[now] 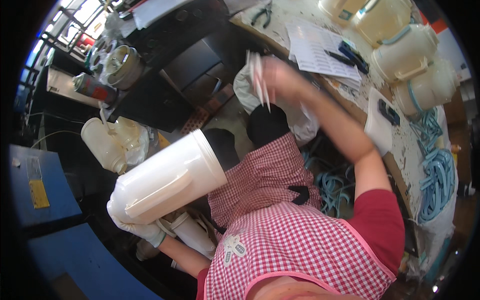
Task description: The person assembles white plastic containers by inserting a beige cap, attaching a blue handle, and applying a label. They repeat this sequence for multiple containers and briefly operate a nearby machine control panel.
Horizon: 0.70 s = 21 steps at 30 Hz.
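My left hand (142, 231), in a white glove, grips the narrow end of a cream plastic jug body (170, 175) that has a long side handle. The jug lies tilted beside my lap, its wide end toward my knees. My right hand (278, 79) is bare and blurred by motion. It is closed on thin, pointed white plastic strips (260, 80), whose exact kind I cannot make out. Below that hand, a whitish sack (302, 122) lies by my knees, partly hidden by my legs.
Several cream jugs (405, 55) line the right-hand bench (345, 92), with papers (320, 47), pliers (262, 15) and blue straps (436, 185). More jug bodies (102, 145) are at left, near a spray can (94, 89) and blue cabinets (55, 200).
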Available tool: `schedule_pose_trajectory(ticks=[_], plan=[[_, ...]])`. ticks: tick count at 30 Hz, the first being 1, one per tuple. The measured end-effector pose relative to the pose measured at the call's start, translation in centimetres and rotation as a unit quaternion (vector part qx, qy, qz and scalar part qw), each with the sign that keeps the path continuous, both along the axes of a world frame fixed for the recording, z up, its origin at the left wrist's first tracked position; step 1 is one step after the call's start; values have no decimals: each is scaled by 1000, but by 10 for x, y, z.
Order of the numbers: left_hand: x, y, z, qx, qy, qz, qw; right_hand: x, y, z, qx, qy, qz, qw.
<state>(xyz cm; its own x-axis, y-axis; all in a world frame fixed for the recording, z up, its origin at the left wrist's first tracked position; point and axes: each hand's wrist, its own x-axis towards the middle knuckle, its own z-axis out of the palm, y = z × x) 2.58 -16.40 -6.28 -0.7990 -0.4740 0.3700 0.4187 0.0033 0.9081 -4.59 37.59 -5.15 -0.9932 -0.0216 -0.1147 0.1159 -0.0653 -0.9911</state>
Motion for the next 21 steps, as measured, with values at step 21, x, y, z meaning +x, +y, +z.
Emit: schedule_pose_trajectory(ticks=[21], plan=[[-34,81,29,-347,-88,-63,932,-31,58,-314,402,-154,-333,839]])
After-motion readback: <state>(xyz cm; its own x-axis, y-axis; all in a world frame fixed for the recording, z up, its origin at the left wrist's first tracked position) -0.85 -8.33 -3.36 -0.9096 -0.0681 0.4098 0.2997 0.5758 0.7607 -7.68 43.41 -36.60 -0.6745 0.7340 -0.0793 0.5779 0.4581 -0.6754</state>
